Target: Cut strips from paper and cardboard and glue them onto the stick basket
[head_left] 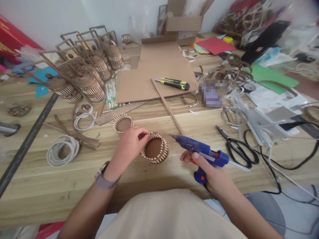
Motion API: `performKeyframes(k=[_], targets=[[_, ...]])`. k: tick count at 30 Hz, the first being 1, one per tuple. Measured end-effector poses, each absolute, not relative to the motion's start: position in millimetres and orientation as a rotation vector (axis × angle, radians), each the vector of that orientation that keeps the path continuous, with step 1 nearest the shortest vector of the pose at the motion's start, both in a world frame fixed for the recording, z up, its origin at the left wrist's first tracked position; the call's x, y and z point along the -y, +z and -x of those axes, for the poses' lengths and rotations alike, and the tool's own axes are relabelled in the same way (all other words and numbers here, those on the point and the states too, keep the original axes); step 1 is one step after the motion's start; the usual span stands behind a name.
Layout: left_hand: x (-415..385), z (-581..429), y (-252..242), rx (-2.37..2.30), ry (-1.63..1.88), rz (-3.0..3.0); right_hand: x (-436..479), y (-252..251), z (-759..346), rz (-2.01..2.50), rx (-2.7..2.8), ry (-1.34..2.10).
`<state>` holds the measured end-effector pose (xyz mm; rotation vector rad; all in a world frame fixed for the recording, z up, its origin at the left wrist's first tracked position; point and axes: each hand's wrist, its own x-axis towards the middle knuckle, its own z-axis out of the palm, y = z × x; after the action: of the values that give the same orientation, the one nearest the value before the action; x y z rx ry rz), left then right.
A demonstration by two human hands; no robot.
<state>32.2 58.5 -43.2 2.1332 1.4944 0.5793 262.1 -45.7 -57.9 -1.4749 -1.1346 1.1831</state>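
My right hand (209, 169) is wrapped round a blue hot glue gun (199, 148). Its dark nozzle points left, a short way from a small round basket (163, 154) made of short pale sticks round a brown base. The fingertips of my left hand (132, 141) are closed in a pinch on the far left of this basket's rim; what exactly lies between them is hidden. A second round stick basket (124, 123) sits just behind my left hand, apart from the first. A clear glue stick (239, 166) sticks out of the gun's back end.
Several finished lidded stick baskets (88, 83) with tall handles stand at the back left. A yellow-black utility knife (174, 83) lies on cardboard (154, 69). A thin wooden strip (168, 108) leans off it. Black scissors (239, 149) and cables are at right, white rolls (62, 151) at left.
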Motion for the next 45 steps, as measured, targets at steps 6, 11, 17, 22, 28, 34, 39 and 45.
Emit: performKeyframes(k=[6,11,17,22,28,34,39,45], targets=[[-66.7,-36.5,-50.9,-1.429,0.579,-2.295,46.2,-56.4,-259.3,1.498,1.101,1.171],[-67.7,-45.0,-64.8,-1.364,0.545,-2.573,45.4,-53.6,-258.2,1.530,1.156,1.177],[-51.7,-44.4,-60.2,-1.368,0.604,-2.790,47.1,-45.9,-266.5,1.581,1.188,1.195],[-33.2,-48.2,-53.4,-1.468,0.861,-2.921,47.9,-42.1,-279.5,1.744,1.178,1.213],[-18.4,-59.3,-61.0,-1.457,0.874,-2.675,39.3,-36.4,-293.7,1.821,1.309,1.250],[-6.0,-73.6,-74.1,-1.464,0.471,-2.570,22.7,-24.3,-300.6,1.931,1.538,1.161],[-8.8,-72.0,-74.6,-1.398,0.406,-2.567,4.9,-4.4,-296.5,1.892,1.819,1.287],[-11.1,-59.3,-78.2,-1.252,0.448,-2.625,-9.2,-0.1,-292.8,1.927,1.862,1.361]])
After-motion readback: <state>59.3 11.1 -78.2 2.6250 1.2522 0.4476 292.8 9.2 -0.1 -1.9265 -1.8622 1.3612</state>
